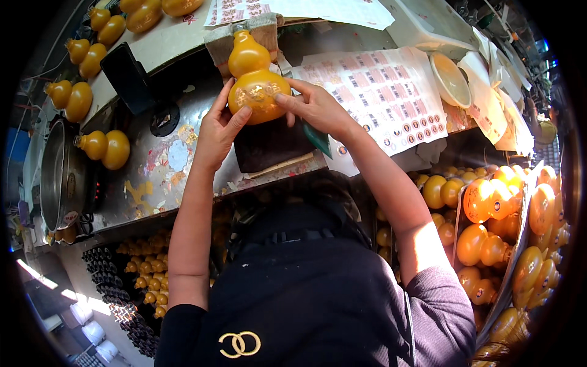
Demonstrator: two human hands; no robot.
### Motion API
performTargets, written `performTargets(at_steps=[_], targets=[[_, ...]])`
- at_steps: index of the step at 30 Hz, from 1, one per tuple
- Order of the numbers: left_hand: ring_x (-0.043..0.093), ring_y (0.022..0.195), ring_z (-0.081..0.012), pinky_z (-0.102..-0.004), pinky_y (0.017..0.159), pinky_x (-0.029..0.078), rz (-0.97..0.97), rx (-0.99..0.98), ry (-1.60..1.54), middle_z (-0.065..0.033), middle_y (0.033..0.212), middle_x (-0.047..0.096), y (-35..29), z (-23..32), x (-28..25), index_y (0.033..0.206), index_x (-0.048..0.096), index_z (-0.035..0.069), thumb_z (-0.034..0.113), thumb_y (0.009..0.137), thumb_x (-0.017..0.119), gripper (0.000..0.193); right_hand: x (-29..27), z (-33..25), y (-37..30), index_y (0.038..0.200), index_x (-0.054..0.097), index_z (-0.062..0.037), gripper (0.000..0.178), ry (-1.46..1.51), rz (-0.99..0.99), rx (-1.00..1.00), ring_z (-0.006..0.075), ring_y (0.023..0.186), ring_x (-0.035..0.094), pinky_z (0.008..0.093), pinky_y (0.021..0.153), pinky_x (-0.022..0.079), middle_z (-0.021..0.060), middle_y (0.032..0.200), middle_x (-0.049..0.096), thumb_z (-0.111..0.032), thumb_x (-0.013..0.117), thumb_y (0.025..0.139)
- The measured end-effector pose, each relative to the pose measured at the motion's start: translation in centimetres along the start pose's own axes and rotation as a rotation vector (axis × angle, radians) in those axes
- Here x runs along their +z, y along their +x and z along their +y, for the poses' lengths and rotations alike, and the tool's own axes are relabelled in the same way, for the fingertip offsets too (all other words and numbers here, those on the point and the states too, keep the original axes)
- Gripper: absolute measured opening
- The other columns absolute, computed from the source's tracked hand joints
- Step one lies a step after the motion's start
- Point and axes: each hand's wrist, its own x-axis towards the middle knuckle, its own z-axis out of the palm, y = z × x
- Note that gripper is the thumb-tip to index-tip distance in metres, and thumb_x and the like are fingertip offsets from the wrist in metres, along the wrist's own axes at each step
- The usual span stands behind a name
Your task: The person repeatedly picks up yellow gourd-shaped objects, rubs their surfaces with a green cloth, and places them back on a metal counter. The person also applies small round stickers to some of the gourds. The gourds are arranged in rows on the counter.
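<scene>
Cupping glossy amber-yellow gourd-shaped bottle (252,76) in both hands (215,136); could drop it through slack grip, or smudge gold lettering (258,95) by rubbing

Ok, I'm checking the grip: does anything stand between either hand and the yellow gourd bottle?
Nothing visible does: the left hand and right hand both touch the yellow gourd bottle directly. A green piece shows below the right hand.

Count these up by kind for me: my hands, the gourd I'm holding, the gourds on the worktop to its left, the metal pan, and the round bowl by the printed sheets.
Left hand and right hand: 2
Held gourd: 1
Worktop gourds, some cut off by the edge: 6
Pan: 1
Bowl: 1
Total: 11
</scene>
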Motion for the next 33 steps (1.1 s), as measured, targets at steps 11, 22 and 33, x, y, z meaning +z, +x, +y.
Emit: performTargets(at_steps=[11,22,33], targets=[[0.050,0.120,-0.0165,-0.0291,0.101,0.040,0.002,0.011,0.002,-0.0108,0.134,0.050,0.07,-0.04,0.04,0.146,0.030,0.000,0.021,0.089,0.069,0.073,-0.07,0.42,0.12,0.129,0.049,0.0018,0.063,0.013,0.016,-0.008,0.0070,0.062,0.058,0.0210,0.061,0.045,0.0035,0.079,0.066,-0.040,0.069,0.087],[0.050,0.119,-0.0157,-0.0286,0.101,0.040,0.014,0.002,-0.029,-0.0099,0.133,0.050,0.05,0.01,0.15,0.146,0.031,0.000,0.019,0.089,0.069,0.071,0.15,0.08,0.10,0.128,0.047,0.0044,0.070,-0.019,0.064,0.047,0.0072,0.062,0.057,0.0207,0.060,0.043,0.0043,0.080,0.067,-0.044,0.071,0.084],[0.050,0.119,-0.0156,-0.0288,0.102,0.039,0.016,-0.002,-0.053,-0.0096,0.132,0.050,0.19,-0.05,0.12,0.145,0.032,-0.001,0.019,0.089,0.069,0.070,0.42,0.83,0.20,0.127,0.047,0.0057,0.071,-0.005,0.097,0.026,0.0074,0.059,0.055,0.0207,0.057,0.042,0.0043,0.075,0.066,-0.046,0.070,0.085]])
